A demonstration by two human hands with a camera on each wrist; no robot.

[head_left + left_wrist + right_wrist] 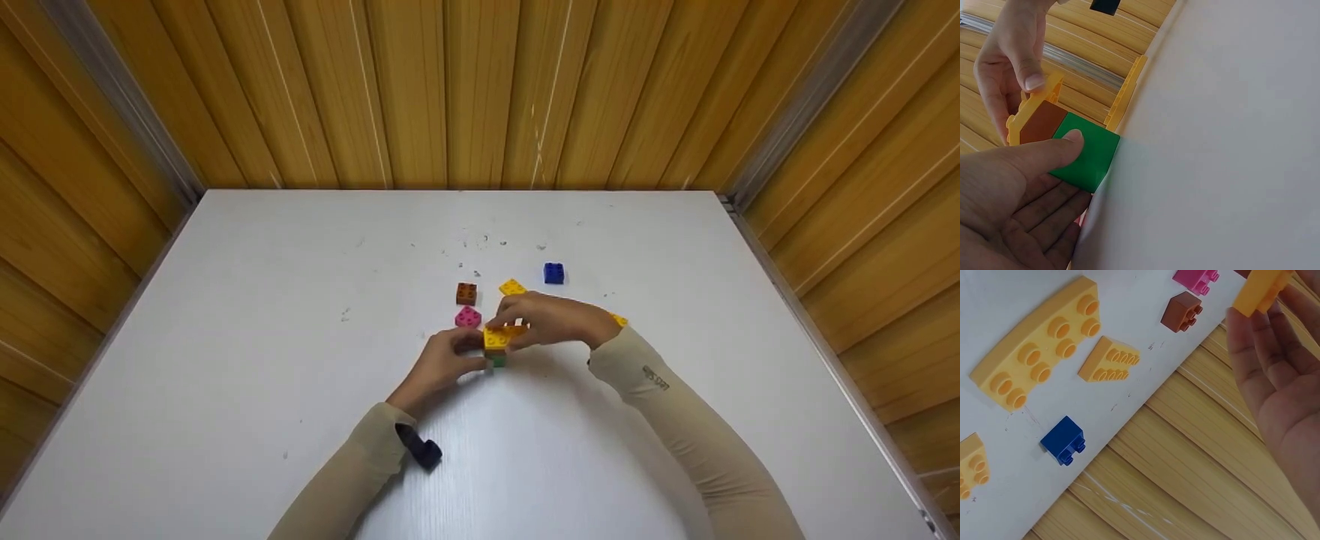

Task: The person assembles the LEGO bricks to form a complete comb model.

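Observation:
Around a small stack of toy building bricks, both hands come together near the middle of the white table. Its lowest brick is green (1092,160), a brown brick (1042,124) sits on that, and a yellow brick (496,340) tops it and juts out to the right. My left hand (442,361) grips the stack low down from the left, thumb pressed on the green brick's side. From the right, my right hand (551,319) pinches the overhanging yellow brick between thumb and fingers. In the right wrist view only part of that yellow brick shows.
Just beyond the hands lie a pink brick (468,317) and a loose brown brick (466,293). A blue brick (553,273) stands farther back. Long yellow piece (1044,343) and yellow brick (1107,360) lie near the right arm. Wood-panelled walls (480,90) border the table.

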